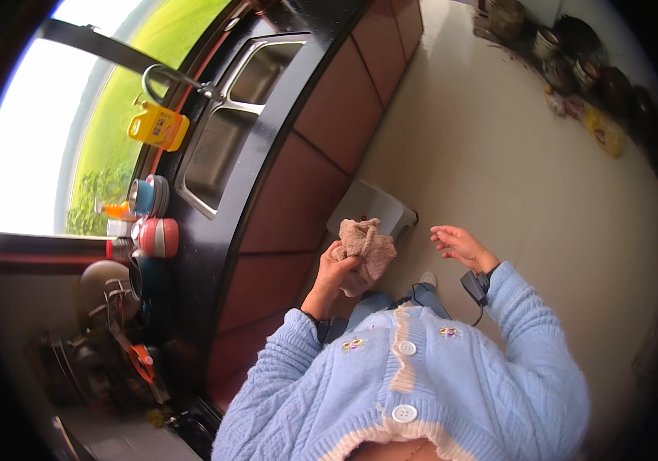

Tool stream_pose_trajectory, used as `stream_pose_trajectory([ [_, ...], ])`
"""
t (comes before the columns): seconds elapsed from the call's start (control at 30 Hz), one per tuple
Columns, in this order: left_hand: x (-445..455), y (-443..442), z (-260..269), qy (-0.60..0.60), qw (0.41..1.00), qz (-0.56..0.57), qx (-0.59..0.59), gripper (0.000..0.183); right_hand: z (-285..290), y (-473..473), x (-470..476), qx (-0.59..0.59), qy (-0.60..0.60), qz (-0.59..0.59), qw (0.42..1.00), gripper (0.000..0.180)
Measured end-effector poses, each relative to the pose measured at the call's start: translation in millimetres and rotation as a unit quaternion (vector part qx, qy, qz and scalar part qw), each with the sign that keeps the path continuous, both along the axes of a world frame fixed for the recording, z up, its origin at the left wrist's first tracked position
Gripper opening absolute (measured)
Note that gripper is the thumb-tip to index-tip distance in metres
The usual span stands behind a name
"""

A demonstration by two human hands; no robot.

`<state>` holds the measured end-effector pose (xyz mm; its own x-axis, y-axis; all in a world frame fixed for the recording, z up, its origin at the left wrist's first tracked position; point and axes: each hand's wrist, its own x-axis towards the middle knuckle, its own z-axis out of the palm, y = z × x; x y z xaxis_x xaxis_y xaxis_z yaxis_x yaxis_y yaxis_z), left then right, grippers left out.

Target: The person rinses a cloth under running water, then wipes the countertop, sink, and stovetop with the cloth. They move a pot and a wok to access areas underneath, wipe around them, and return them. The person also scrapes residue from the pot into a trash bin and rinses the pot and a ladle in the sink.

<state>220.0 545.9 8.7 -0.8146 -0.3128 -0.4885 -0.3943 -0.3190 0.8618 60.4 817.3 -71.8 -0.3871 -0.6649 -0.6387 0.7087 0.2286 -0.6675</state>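
Note:
My left hand (336, 271) grips a bunched brown terry cloth (366, 248), thumb across its near side. The cloth hangs in front of my body and covers part of a grey-white plastic bin (372, 204) standing on the floor against the cabinet. To the right, my right hand (460, 246) is held in the air over the floor, its fingers slightly bent and apart, with nothing in it. A small dark device (474, 287) with a cable is strapped at my right wrist.
Left of me runs a black countertop (248, 196) with a double steel sink (222, 144), a curved faucet (208, 89) and a yellow detergent jug (159, 125). Stacked bowls (158, 237), pans and orange-handled scissors (142, 363) crowd its near end. Jars and pots (585, 72) line the far right wall.

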Motion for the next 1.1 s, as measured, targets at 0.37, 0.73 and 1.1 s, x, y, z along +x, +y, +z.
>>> stream_pose_trajectory([
  [0.37,-43,56,30,0.077,0.994,-0.080,-0.019,0.035,83,-35,-3,-0.230,0.196,0.063,0.951,0.079],
  [0.73,-99,65,29,0.124,0.982,-0.139,-0.004,0.041,77,34,-11,-0.133,0.220,-0.028,0.966,0.075],
  [1.1,-95,45,31,0.234,0.965,-0.115,-0.018,0.046,106,-53,6,-0.156,0.238,-0.046,0.958,0.062],
])
